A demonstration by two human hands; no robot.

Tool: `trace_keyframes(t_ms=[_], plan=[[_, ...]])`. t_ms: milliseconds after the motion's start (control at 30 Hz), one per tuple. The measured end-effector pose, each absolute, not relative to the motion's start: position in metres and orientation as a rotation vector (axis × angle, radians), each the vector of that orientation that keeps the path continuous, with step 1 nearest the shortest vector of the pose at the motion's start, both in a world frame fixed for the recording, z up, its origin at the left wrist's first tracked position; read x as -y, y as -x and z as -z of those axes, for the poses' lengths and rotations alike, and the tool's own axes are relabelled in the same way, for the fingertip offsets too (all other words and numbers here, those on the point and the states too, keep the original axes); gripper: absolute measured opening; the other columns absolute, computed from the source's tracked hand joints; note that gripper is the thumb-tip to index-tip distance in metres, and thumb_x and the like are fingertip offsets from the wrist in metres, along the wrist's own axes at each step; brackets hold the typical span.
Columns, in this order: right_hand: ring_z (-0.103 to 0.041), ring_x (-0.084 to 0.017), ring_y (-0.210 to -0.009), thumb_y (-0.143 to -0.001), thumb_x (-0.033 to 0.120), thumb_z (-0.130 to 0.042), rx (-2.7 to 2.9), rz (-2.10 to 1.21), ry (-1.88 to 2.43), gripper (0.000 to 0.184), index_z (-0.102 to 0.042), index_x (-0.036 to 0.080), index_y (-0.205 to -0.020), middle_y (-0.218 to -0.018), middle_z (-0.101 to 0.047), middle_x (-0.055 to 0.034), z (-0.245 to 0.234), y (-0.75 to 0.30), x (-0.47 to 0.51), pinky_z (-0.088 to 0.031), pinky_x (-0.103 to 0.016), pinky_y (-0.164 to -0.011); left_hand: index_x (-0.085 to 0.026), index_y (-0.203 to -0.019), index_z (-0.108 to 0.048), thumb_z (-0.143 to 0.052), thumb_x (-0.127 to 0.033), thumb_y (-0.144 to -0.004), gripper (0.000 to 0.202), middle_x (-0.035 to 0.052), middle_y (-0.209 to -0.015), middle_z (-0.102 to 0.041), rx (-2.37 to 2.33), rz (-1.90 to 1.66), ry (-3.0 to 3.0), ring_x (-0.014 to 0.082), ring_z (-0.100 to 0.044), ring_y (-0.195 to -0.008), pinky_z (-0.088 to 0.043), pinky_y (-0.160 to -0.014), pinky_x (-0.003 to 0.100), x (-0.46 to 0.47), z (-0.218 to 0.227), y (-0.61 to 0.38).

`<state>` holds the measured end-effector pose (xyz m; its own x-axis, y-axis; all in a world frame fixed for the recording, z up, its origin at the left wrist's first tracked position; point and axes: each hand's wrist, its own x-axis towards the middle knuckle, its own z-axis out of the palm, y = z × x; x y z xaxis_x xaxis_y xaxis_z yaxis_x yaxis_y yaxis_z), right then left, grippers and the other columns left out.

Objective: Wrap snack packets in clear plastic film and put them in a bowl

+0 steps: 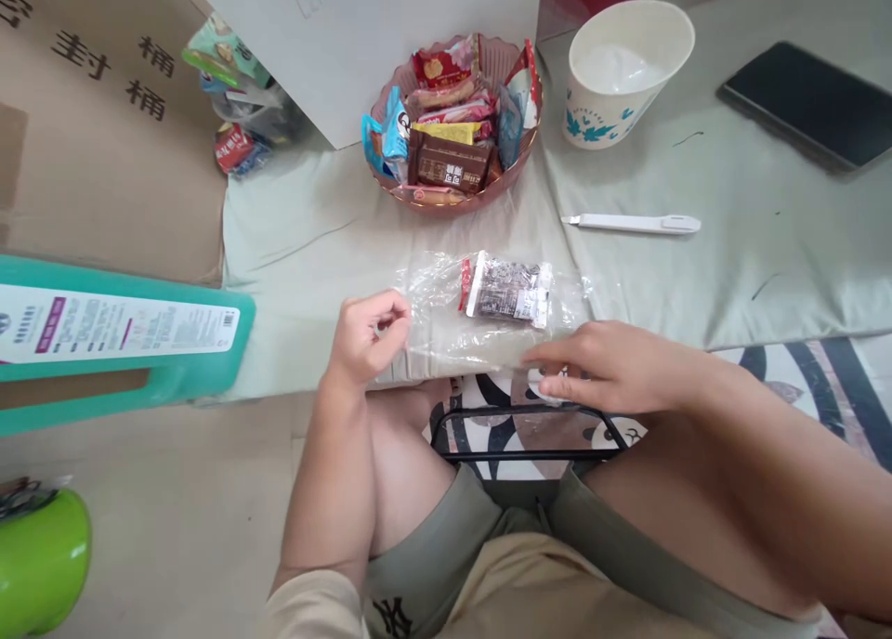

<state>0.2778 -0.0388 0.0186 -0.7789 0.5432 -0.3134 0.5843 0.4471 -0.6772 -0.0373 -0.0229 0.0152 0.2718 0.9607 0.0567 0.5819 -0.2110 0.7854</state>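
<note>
— At the near edge of the grey mat (697, 286), what is lying?
— Clear bag (446, 328) is lying flat there. A dark snack packet (508, 289) is sitting inside it, and its white label end is showing print too small to read.
— Hands?
— Left hand (366, 334) is pinching the bag's left edge, fingers curled tight on the film. Right hand (606, 365) is gripping the bag's near right edge, fingers stretched long and close together on the plastic.
— Anything readable?
— Cardboard box (115, 72) at left is showing black Chinese characters, 封桶 among them. Shorts (418, 583) are showing an NY logo. Teal item (195, 379) is carrying a white barcode label, text unreadable.
— Rest?
— Pink basket (519, 170) of wrapped snacks is sitting just beyond the bag. Paper cup (627, 110) with blue flowers, white cutter (634, 223) and dark tablet (812, 100) are lying further right, well apart from both hands.
</note>
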Motion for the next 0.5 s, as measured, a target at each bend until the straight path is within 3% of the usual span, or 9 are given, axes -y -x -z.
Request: trace_keyframes(t_ms=[100, 200, 300, 367, 433, 500], plan=[[-0.063, -0.022, -0.062, -0.105, 0.045, -0.030, -2.504, 1.047, -1.263, 0.050, -0.073, 0.022, -0.112, -0.068, -0.070, -0.0061, -0.020, -0.276, 0.034, -0.034, -0.032, -0.060, -0.021, -0.069, -0.064, -0.057, -0.029, -0.079, 0.016, -0.0084, -0.041, -0.040, -1.524, -0.293, -1.756, 0.0091, -0.038, -0.039, -0.030, -0.046, 0.025, 0.024, -0.018, 0.042], [-0.063, -0.026, -0.063, -0.101, 0.039, -0.032, -2.416, 0.809, -1.541, 0.050, -0.070, 0.021, -0.128, -0.070, -0.072, -0.0077, -0.021, -0.275, 0.031, -0.032, -0.035, -0.058, -0.022, -0.087, -0.071, -0.063, -0.032, -0.080, 0.015, -0.0084, -0.050, -0.045, -1.645, -0.143, -1.744, 0.0098, -0.043, -0.048, -0.038, -0.054, 0.026, 0.026, -0.019, 0.043], [-0.067, -0.029, -0.071, -0.098, 0.037, -0.038, -2.359, 0.835, -1.724, 0.060, -0.050, 0.020, -0.154, -0.077, -0.077, -0.0065, -0.021, -0.275, 0.028, -0.039, -0.037, -0.060, -0.026, -0.125, -0.066, -0.071, -0.031, -0.078, 0.047, -0.0037, -0.076, -0.062, -1.766, -0.227, -1.865, 0.0143, -0.058, -0.066, -0.051, -0.070, 0.030, 0.026, -0.017, 0.041], [-0.069, -0.029, -0.072, -0.097, 0.036, -0.042, -2.351, 0.962, -1.827, 0.069, -0.035, 0.017, -0.163, -0.078, -0.078, -0.0047, -0.020, -0.274, 0.026, -0.045, -0.038, -0.062, -0.029, -0.139, -0.059, -0.078, -0.028, -0.073, 0.069, 0.0038, -0.105, -0.065, -1.808, -0.315, -2.026, 0.0209, -0.065, -0.094, -0.055, -0.089, 0.037, 0.023, -0.012, 0.038], [-0.070, -0.027, -0.072, -0.096, 0.034, -0.045, -2.383, 1.097, -1.948, 0.074, -0.028, 0.015, -0.165, -0.081, -0.079, -0.0045, -0.018, -0.271, 0.024, -0.051, -0.039, -0.067, -0.028, -0.132, -0.066, -0.080, -0.026, -0.072, 0.062, 0.0102, -0.129, -0.059, -1.806, -0.456, -2.159, 0.0276, -0.059, -0.121, -0.051, -0.106, 0.044, 0.017, -0.005, 0.035], [-0.072, -0.025, -0.078, -0.094, 0.032, -0.047, -2.487, 1.189, -2.073, 0.073, -0.032, 0.015, -0.163, -0.096, -0.080, -0.0078, -0.012, -0.269, 0.021, -0.057, -0.040, -0.074, -0.024, -0.107, -0.076, -0.074, -0.025, -0.078, 0.029, 0.0113, -0.136, -0.057, -1.776, -0.651, -2.182, 0.0289, -0.055, -0.130, -0.046, -0.113, 0.047, 0.007, 0.000, 0.032]])
